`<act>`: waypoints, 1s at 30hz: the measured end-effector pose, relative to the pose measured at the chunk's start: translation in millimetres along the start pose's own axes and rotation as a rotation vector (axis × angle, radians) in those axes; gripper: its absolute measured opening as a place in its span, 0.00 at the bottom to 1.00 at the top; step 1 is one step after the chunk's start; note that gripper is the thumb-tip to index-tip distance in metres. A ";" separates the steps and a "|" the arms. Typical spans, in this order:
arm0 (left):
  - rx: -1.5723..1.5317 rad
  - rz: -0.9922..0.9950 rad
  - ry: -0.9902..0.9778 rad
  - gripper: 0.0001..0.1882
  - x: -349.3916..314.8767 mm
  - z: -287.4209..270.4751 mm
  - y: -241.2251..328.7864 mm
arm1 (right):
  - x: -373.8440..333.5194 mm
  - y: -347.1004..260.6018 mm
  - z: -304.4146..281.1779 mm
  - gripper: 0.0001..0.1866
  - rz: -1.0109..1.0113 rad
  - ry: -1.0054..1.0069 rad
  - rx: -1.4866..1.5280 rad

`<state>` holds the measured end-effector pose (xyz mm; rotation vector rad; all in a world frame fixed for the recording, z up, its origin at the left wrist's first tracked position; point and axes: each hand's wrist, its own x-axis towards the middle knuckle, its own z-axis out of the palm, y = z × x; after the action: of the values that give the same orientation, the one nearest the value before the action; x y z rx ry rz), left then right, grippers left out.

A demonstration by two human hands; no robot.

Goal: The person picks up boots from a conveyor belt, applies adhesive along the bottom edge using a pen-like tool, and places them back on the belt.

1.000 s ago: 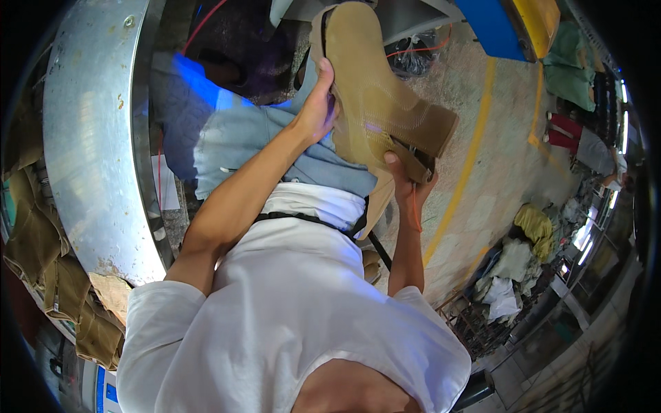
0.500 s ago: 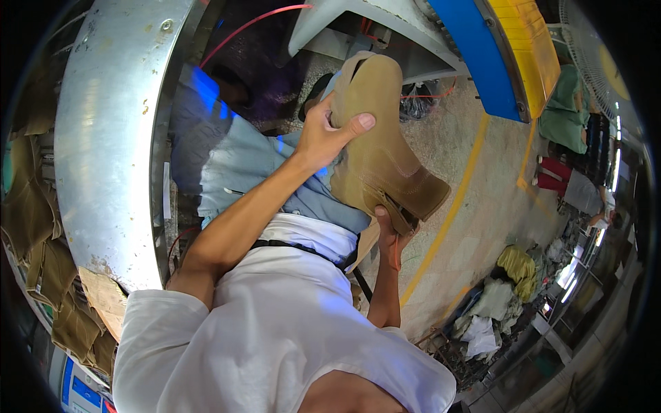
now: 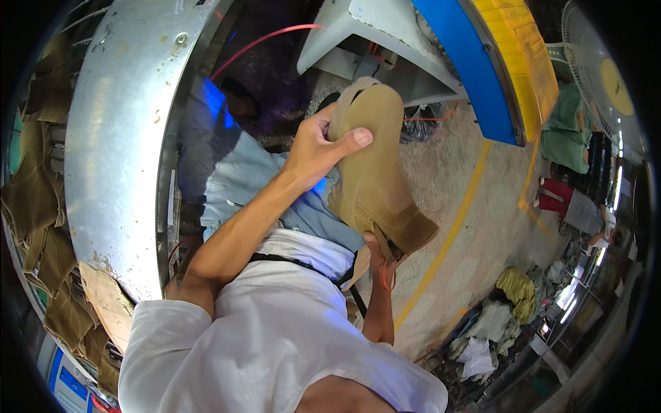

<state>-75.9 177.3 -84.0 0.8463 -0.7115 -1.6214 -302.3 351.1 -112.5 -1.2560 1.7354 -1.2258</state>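
Observation:
A tan suede-like boot upper [image 3: 372, 158] with stitched seams is held between my hands, above my lap. My left hand [image 3: 322, 148] grips its edge near the far, rounded end, thumb lying across the outer face and fingers hidden behind it. At the near, darker end, my right hand [image 3: 380, 253] pinches the edge beside a narrow gap in the leather, its thumb showing and its other fingers mostly hidden.
A worn metal table [image 3: 120, 151] curves along my left, with brown leather pieces [image 3: 31, 199] beyond it. Ahead stand a grey machine frame [image 3: 385, 27] and a blue-and-yellow housing [image 3: 475, 69]. To the right are a fan [image 3: 606, 82], cloth heaps [image 3: 496, 316] and another person [image 3: 582, 206].
The boot upper has shifted slightly nearer to me and leftward at its near end, both hands still on it. The surroundings have slid a little downward in view.

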 end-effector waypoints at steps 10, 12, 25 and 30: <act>0.361 0.226 -0.046 0.35 0.8 -15.8 18.2 | -10.5 17.4 -6.0 0.47 -0.078 -0.072 -0.050; 0.440 0.271 -0.077 0.35 2.6 -24.5 21.6 | -12.2 17.3 -0.3 0.44 -0.079 -0.039 -0.026; 0.352 0.222 -0.056 0.26 5.6 -27.8 49.3 | -28.7 17.3 14.1 0.45 -0.340 -0.081 -0.226; 0.383 0.144 0.119 0.21 24.6 -47.1 16.7 | -8.7 7.8 15.8 0.43 -0.123 -0.175 -0.338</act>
<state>-30.9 149.2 -100.8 1.1283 -0.9927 -1.3128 -288.1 355.3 -125.4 -1.6351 1.8061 -0.8782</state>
